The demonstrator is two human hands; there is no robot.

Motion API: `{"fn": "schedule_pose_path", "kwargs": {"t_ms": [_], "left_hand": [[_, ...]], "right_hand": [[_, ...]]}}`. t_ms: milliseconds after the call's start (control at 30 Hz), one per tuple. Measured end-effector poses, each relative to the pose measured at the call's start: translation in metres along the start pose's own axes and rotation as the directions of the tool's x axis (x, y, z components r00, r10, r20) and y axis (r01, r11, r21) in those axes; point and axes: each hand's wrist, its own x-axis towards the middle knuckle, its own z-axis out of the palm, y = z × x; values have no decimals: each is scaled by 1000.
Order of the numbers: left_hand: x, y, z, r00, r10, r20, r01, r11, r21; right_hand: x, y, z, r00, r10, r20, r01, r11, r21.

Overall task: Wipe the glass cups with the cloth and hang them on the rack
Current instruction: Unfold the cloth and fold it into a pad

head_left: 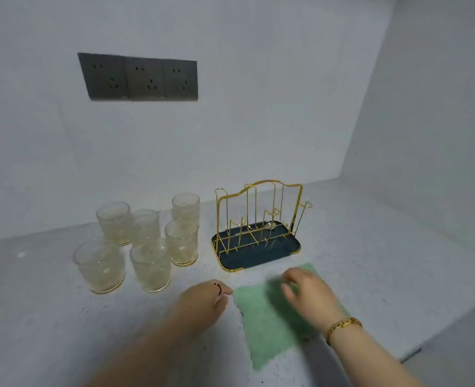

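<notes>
The gold wire rack (258,219) with its dark blue tray stands on the pale speckled desk (376,263), and none of its prongs carries a cup. To the left of the rack, six clear patterned glass cups (145,227) stand upright in a loose cluster. The tall rear one (185,209) and the one in front of it (181,243) are closest to the rack, near its tray but not touching it.

In front of the rack, on my side, the light green fluffy cloth (264,328) lies flat on the desk, its far corner close to the tray's front edge.

My left hand (203,301), with a dark ring (218,287) on one finger, is at the cloth's left corner, in front of the rack's left end. Its fingers are curled and the tips meet the cloth's edge, but I cannot tell whether they pinch it.

My right hand (306,291), a gold bracelet (342,325) on its wrist, hovers over the cloth's far half, just in front of the rack. Its fingers are apart, loosely bent downward and blurred, gripping nothing.

Above and to the left of the rack, a row of three dark grey sockets (138,78) sits in the white wall.
</notes>
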Motion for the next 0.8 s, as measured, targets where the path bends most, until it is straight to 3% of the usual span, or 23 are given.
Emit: {"fn": "schedule_pose_path", "kwargs": {"t_ms": [100,200,367,467,600,667,800], "left_hand": [[14,5,16,996,32,88,-38,997,64],[29,11,31,979,92,184,-130,971,202],[42,8,44,945,120,304,-249,866,433],[43,7,40,949,126,289,-256,842,475],[39,3,36,952,140,274,-273,795,542],[35,-1,37,954,138,267,-269,787,555],[29,-7,37,953,173,248,-283,799,530]], "right_hand": [[-15,2,17,996,65,63,-66,998,12],[-28,-5,34,999,-54,-5,54,998,24],[-39,-23,59,972,-165,168,164,986,19],[-38,-24,61,948,-113,299,120,993,-7],[-42,-26,61,972,-66,225,81,995,-55],[-42,-24,65,976,-134,169,158,978,-135],[-39,-22,63,985,-122,120,142,975,-173]]}}
